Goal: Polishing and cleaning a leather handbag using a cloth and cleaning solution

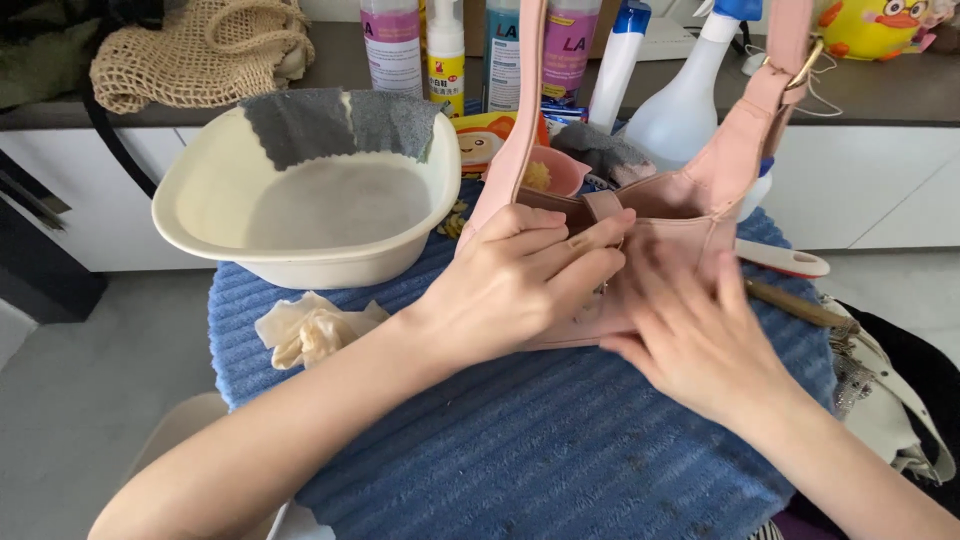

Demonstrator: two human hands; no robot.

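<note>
A pink leather handbag (690,200) stands on a blue ribbed cloth (520,440), its strap (770,90) rising out of the top of the view. My left hand (520,280) lies flat on the bag's front, fingers stretched toward the closing tab (603,205). My right hand (690,325), blurred, presses on the bag's front lower right with fingers spread. Neither hand grips anything that I can see.
A cream basin (200,215) holding water stands at the left, a grey cloth (340,120) over its rim. A crumpled pale rag (310,330) lies in front. Bottles (445,50) and a spray bottle (680,105) stand behind. A wooden-handled brush (790,305) lies at right.
</note>
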